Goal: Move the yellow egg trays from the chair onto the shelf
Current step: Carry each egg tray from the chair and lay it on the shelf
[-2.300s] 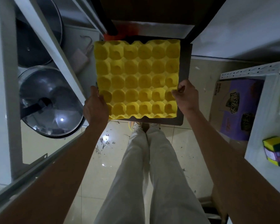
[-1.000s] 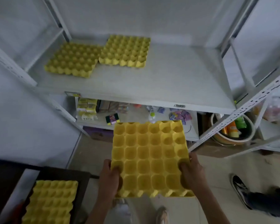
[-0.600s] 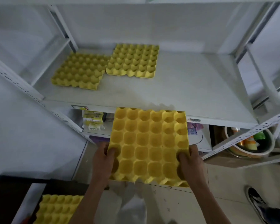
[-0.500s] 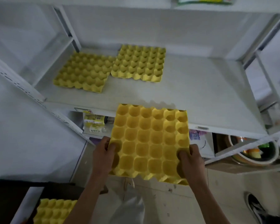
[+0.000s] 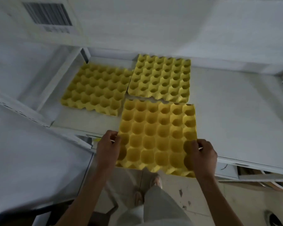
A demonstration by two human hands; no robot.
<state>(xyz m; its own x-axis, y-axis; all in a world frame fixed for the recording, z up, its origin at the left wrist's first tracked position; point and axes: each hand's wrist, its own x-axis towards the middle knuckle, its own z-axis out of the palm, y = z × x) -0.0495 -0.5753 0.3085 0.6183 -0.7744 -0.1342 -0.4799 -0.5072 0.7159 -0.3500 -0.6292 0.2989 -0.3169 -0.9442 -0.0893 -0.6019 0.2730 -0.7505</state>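
- Overhead, a person's left hand point(image 5: 107, 148) and right hand point(image 5: 203, 154) grip the near corners of a yellow egg tray point(image 5: 157, 136), fingers pinching its left and right edges.
- No brand, label or writing can be read anywhere; a small strip on the front lip of the white shelf point(image 5: 235, 111) is too blurred to make out.
- Nearly square, the held tray lies flat, cups up, its sides running roughly parallel to the shelf's front edge; the far part sits over the shelf surface while the near edge overhangs the front lip above the floor point(image 5: 194, 198). Whether it touches the surface cannot be told.
- Two more trays rest on the shelf: the left tray point(image 5: 96, 88) near the back left corner, slightly turned, and the back tray point(image 5: 160, 79) against the rear edge, just beyond the held one and touching the left tray's right side.
- Below, pale trousers point(image 5: 160, 207) and a shoe are partly seen; the shelf's right end is cut off, and the lower left corner is dark and unclear.
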